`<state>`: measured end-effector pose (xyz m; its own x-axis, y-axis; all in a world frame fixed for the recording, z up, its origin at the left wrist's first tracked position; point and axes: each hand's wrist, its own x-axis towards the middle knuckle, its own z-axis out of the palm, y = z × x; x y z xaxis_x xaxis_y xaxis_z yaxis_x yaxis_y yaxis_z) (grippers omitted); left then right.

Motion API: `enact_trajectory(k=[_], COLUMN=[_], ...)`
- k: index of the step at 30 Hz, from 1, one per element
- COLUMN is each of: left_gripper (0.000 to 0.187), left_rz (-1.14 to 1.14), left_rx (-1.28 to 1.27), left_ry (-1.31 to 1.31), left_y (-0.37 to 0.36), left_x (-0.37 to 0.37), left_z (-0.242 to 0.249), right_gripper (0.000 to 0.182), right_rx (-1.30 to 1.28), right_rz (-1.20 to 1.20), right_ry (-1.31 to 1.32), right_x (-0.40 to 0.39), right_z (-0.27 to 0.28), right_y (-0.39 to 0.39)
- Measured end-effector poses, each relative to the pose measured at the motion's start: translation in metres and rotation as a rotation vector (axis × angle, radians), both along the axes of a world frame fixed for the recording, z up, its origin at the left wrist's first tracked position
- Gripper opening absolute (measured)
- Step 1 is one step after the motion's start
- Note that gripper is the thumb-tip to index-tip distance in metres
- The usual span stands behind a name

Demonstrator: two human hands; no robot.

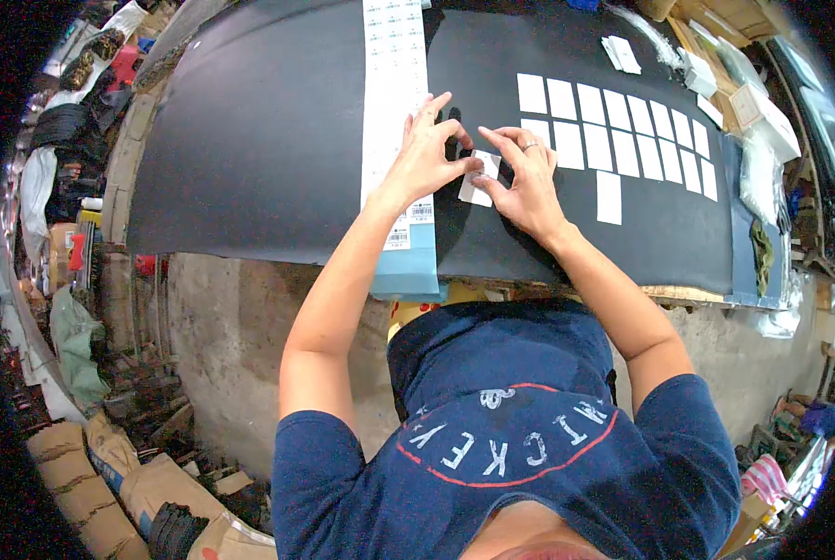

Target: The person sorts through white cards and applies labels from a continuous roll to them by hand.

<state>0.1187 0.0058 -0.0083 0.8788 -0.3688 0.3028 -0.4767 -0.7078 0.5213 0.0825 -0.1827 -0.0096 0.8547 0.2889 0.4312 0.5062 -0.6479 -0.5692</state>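
A white card (478, 192) with faint marks near its upper end lies on the black tabletop in front of me, and another white edge shows under it. My left hand (429, 154) comes in from the left, thumb and forefinger curled together at the card's upper edge, other fingers raised over a long strip of printed labels (394, 93). From the right, my right hand (528, 187), with a ring on one finger, has its thumb on the card and its forefinger bent above it. Whether a small label is between the fingertips is hidden.
Rows of white cards (615, 108) lie to the right, with a single card (609, 198) below them. A small card pile (621, 55) is farther back. White boxes (763, 119) and plastic bags line the right edge. Blue backing (406, 266) hangs over the front edge.
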Motion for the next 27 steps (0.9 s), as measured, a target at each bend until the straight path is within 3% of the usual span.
enact_trajectory(k=[5,12,14,15,18,21,27], left_gripper=[0.042,0.035,0.030,0.030,0.030,0.029,0.025], left_rz=[0.061,0.096,0.064,0.070,0.218,0.347,0.649], left_rx=[0.006,-0.004,-0.314,-0.315,-0.207,-0.294,-0.315], left_ry=[0.042,-0.044,-0.026,-0.024,-0.135,0.043,-0.021], left_y=[-0.002,0.001,0.010,0.017,0.045,0.065,0.089], left_x=[0.000,-0.007,-0.011,-0.015,-0.039,-0.072,-0.135], left_z=[0.001,0.002,0.013,0.021,0.039,0.049,0.018], right_gripper=[0.064,0.059,0.058,0.058,0.060,0.062,0.063], right_rx=[-0.022,-0.156,-0.265,-0.265,-0.622,-0.688,-0.710], right_rz=[-0.004,0.116,0.255,0.261,0.449,0.532,0.486], right_ry=[0.006,-0.043,-0.063,-0.061,-0.099,-0.131,-0.120], right_x=[0.000,-0.001,-0.004,-0.004,0.000,0.007,0.007], right_z=[-0.001,0.012,0.028,0.032,0.035,0.027,0.009], right_y=[0.000,-0.009,-0.014,-0.018,-0.028,-0.033,-0.029])
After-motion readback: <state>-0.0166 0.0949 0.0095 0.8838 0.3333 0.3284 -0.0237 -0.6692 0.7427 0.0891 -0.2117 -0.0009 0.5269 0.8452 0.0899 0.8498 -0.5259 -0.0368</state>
